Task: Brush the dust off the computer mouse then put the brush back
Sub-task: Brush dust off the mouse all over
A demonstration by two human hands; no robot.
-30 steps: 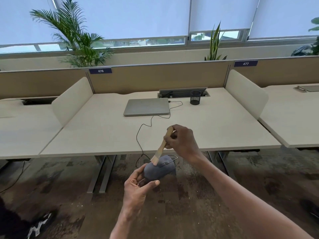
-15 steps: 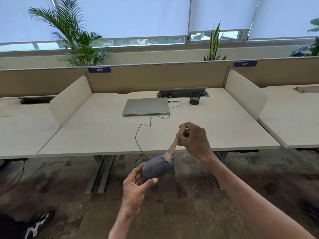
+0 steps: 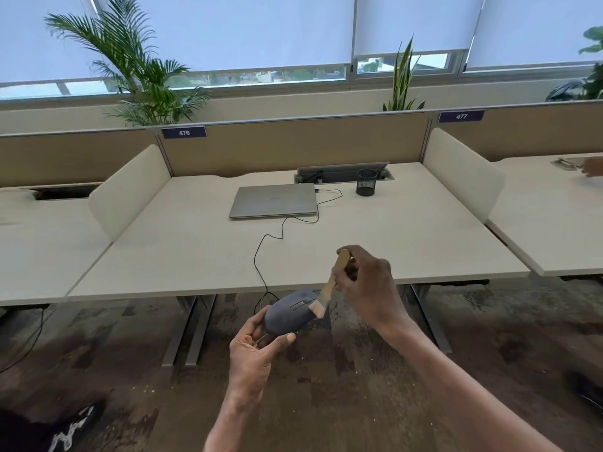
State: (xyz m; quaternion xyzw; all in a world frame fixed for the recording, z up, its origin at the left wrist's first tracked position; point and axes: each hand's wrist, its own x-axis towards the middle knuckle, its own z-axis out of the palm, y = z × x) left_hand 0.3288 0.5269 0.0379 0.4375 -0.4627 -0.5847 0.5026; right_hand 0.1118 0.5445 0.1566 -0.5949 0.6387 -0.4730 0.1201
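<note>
A grey-blue computer mouse (image 3: 288, 314) is held up in the air in front of the desk's near edge. My left hand (image 3: 253, 352) grips its rear end from below, thumb on the right side. My right hand (image 3: 367, 285) holds a small wooden-handled brush (image 3: 332, 282) by its handle. The pale bristles (image 3: 318, 308) touch the front right end of the mouse. The mouse's black cable (image 3: 266, 252) runs up over the desk edge to a closed grey laptop (image 3: 273, 200).
The pale desk (image 3: 195, 256) has a black mesh pen cup (image 3: 366, 182) beside an open cable tray at the back. White side dividers (image 3: 463, 171) flank the desk. Desk legs stand below on a dark patterned floor. Someone else's hand (image 3: 592, 167) shows at the far right.
The brush has swept from the left, rear part of the mouse across to its front right end. My right hand moved right with it. My left hand kept the mouse nearly still.
</note>
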